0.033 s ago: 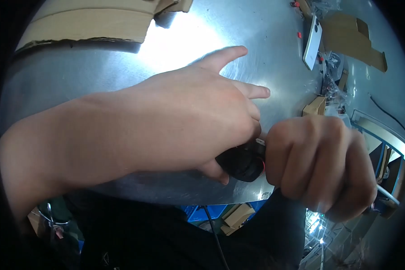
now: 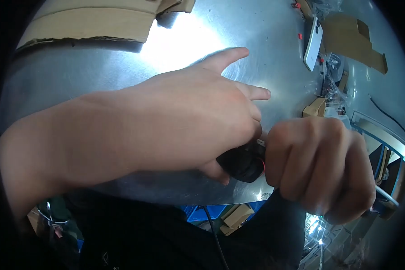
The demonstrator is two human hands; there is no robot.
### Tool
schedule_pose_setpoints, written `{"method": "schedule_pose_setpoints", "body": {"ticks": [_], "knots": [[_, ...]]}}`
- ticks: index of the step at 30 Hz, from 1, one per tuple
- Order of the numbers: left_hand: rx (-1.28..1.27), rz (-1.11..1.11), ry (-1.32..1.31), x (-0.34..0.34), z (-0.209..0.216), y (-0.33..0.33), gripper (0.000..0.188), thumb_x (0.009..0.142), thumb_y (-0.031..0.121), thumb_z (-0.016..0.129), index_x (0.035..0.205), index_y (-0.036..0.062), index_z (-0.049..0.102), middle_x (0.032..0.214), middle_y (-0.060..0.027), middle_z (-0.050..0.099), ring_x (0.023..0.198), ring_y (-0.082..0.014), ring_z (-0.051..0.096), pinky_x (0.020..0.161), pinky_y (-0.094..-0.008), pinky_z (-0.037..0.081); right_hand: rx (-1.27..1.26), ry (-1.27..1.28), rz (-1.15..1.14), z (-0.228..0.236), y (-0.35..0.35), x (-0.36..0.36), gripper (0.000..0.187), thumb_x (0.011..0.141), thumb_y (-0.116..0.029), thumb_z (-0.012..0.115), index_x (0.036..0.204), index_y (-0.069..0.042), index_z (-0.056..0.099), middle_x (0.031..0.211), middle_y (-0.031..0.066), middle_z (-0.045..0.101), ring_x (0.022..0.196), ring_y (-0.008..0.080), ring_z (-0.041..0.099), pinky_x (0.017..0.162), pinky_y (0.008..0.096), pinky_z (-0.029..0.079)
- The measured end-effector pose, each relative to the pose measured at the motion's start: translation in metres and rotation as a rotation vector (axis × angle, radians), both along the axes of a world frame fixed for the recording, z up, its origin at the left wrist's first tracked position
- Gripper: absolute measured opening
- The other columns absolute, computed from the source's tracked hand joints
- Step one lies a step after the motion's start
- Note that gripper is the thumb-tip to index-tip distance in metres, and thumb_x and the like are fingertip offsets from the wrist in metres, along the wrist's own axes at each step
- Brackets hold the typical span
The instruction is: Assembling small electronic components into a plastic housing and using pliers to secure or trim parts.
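Observation:
My left hand (image 2: 211, 105) reaches in from the left with its back up. Two of its fingers stretch out over the metal table. Its thumb and curled fingers grip a small rounded black part (image 2: 240, 164), partly hidden under the hand. A thin red line, perhaps a wire, and a small pale piece show at that part's edge. Right against it, my right hand (image 2: 321, 166) is closed in a fist with the knuckles up. Whatever its fingers hold is hidden behind them.
A cardboard box (image 2: 90, 24) lies at the far left of the metal table (image 2: 274, 63). At the far right are a white phone (image 2: 313, 45), clear plastic bags (image 2: 333, 76) and a flat cardboard piece (image 2: 348, 40). Blue bins (image 2: 207, 212) stand below the near edge.
The view has shifted very slightly. My right fist sits a touch lower; my left hand keeps its grip on the black part.

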State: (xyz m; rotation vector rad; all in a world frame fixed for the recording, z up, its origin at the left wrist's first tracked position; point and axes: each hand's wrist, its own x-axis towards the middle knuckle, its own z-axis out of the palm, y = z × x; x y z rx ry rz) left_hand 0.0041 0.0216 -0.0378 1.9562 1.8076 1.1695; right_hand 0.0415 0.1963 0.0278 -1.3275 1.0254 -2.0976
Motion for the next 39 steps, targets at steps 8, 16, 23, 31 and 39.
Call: {"method": "schedule_pose_setpoints", "body": {"ticks": [8, 16, 23, 31, 39], "knots": [[-0.005, -0.066, -0.006, -0.006, -0.002, -0.002, 0.042, 0.089, 0.045, 0.075, 0.108, 0.0075, 0.078, 0.117, -0.0103, 0.074, 0.136, -0.0221, 0.056, 0.126, -0.0579, 0.017, -0.024, -0.094, 0.179, -0.004, -0.009, -0.003, 0.039, 0.11, -0.03, 0.045, 0.084, -0.007, 0.06, 0.065, 0.0066, 0.056, 0.044, 0.0132, 0.053, 0.037, 0.0225, 0.04], [-0.081, -0.053, 0.047, -0.005, 0.006, -0.006, 0.046, 0.087, 0.048, 0.076, 0.112, 0.0097, 0.076, 0.114, -0.0088, 0.072, 0.137, -0.024, 0.051, 0.127, -0.0568, 0.018, -0.02, -0.204, -0.438, 0.019, 0.008, 0.02, 0.024, 0.104, -0.031, 0.063, 0.092, -0.012, 0.054, 0.066, 0.0018, 0.056, 0.045, 0.0098, 0.05, 0.04, 0.0261, 0.046], [0.061, 0.046, 0.015, 0.009, 0.0, 0.003, 0.048, 0.078, 0.045, 0.084, 0.1, 0.0056, 0.066, 0.118, -0.0091, 0.062, 0.142, -0.0332, 0.044, 0.127, -0.0604, 0.017, 0.09, -0.035, -1.15, 0.027, -0.015, 0.085, 0.042, 0.091, -0.045, 0.077, 0.1, -0.016, 0.048, 0.076, -0.0008, 0.05, 0.054, 0.0093, 0.048, 0.043, 0.0239, 0.043], [-0.047, 0.049, -0.038, 0.005, 0.011, -0.001, 0.049, 0.073, 0.041, 0.086, 0.105, 0.0087, 0.068, 0.117, -0.0117, 0.059, 0.136, -0.0348, 0.046, 0.125, -0.0578, 0.024, 0.167, -0.03, -1.114, 0.006, -0.027, 0.081, 0.068, 0.085, -0.073, 0.071, 0.111, -0.014, 0.047, 0.081, -0.0002, 0.044, 0.059, 0.0107, 0.043, 0.051, 0.0274, 0.038], [0.042, 0.189, 0.055, 0.01, -0.001, 0.002, 0.055, 0.069, 0.042, 0.09, 0.106, 0.0071, 0.069, 0.116, -0.011, 0.056, 0.123, -0.0341, 0.051, 0.115, -0.052, 0.035, 0.209, -0.139, -1.15, 0.009, -0.032, 0.081, 0.075, 0.08, -0.078, 0.071, 0.106, -0.012, 0.047, 0.081, 0.0033, 0.045, 0.058, 0.012, 0.043, 0.052, 0.0276, 0.038]]}}
